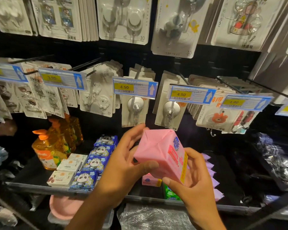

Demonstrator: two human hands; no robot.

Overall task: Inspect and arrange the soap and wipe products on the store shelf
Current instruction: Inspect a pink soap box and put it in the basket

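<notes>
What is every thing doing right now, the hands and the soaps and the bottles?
left hand, grips the pink soap pack
right hand, grips its lower end
pink soap pack, held up, tilted, wrapper closed
blue panda packs, lying in a row
orange bottles, upright, pumps on
white soap boxes, flat, closed

The pink soap pack [156,151] is being gripped by the left hand [126,156], fingers behind, thumb across the near face. Its lower right end is being pinched by the right hand [196,173]. Both forearms are being held over the shelf's [40,188] front edge.
</notes>
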